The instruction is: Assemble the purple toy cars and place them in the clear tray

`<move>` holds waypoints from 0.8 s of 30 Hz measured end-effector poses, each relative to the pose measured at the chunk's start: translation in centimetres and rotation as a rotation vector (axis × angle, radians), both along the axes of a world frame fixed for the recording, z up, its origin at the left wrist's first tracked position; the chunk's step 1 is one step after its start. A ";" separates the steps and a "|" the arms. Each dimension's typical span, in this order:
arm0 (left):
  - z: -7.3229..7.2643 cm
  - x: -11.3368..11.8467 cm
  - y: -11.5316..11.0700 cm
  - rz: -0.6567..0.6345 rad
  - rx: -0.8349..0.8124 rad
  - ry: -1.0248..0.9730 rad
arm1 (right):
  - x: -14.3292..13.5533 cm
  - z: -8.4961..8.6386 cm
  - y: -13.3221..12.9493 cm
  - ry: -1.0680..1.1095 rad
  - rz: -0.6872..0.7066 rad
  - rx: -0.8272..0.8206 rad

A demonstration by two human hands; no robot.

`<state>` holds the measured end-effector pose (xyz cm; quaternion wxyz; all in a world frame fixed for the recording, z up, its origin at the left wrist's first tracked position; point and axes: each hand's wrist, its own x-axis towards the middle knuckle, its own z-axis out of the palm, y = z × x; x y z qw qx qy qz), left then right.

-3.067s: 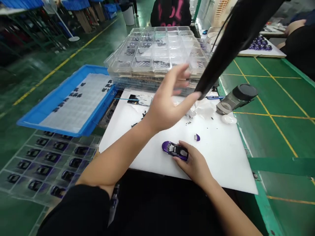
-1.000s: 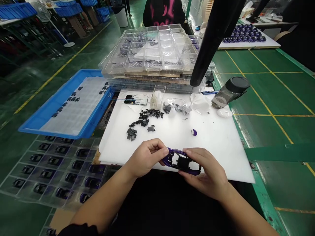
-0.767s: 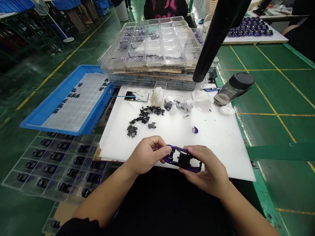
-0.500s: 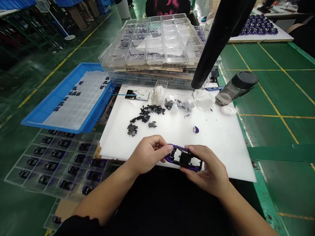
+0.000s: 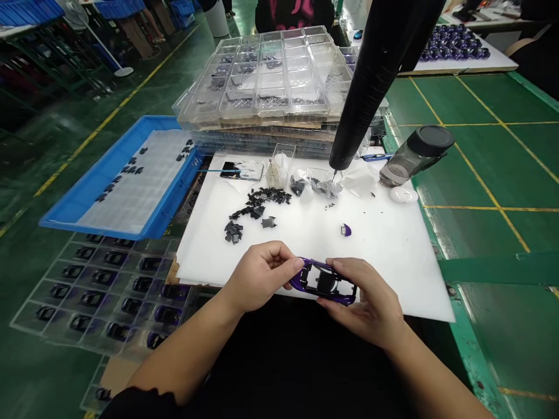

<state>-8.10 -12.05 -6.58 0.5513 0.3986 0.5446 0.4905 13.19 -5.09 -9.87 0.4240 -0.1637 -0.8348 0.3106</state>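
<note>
Between my hands is a purple toy car body (image 5: 325, 281) with black parts inside its openings, held over the near edge of a white work board (image 5: 393, 267). My left hand (image 5: 266, 273) pinches its left end between thumb and fingers. Gripping the right end, my right hand (image 5: 367, 291) has fingers along the far side and the thumb on the near side. Beyond them on the board lie a small purple piece (image 5: 346, 230), a dark grey part (image 5: 269, 222) and heaps of small black parts (image 5: 268, 196).
A black electric screwdriver (image 5: 353, 122) hangs over the board. Behind stand stacked clear compartment trays (image 5: 271, 110). A blue tray (image 5: 152, 224) is at left, above a clear tray of car bodies (image 5: 87, 314). A bottle (image 5: 414, 154) stands back right. A person (image 5: 297, 14) is across.
The car body has tilted slightly in my hands, with my grip unchanged. The whole view has shifted a little, and the hanging screwdriver appears farther left.
</note>
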 end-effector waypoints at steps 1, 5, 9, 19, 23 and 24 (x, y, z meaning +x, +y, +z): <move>0.0 0.0 0.0 0.010 0.000 0.022 | 0.0 0.0 0.0 0.000 -0.007 0.012; -0.3 0.0 -0.2 0.015 0.017 0.033 | -0.2 0.0 -0.1 0.008 -0.019 0.066; -0.6 -0.4 -0.5 -0.004 0.065 -0.019 | -0.1 0.1 -0.2 0.012 -0.040 0.074; -0.1 -0.2 -0.7 0.032 0.101 0.027 | 0.0 0.0 -0.5 0.003 -0.035 0.237; -0.2 -0.6 -0.7 0.009 0.120 0.123 | -0.2 0.3 -0.6 0.052 -0.029 -0.008; -0.2 -0.8 -0.7 0.012 0.140 0.166 | -0.3 0.3 -0.5 0.079 -0.026 -0.171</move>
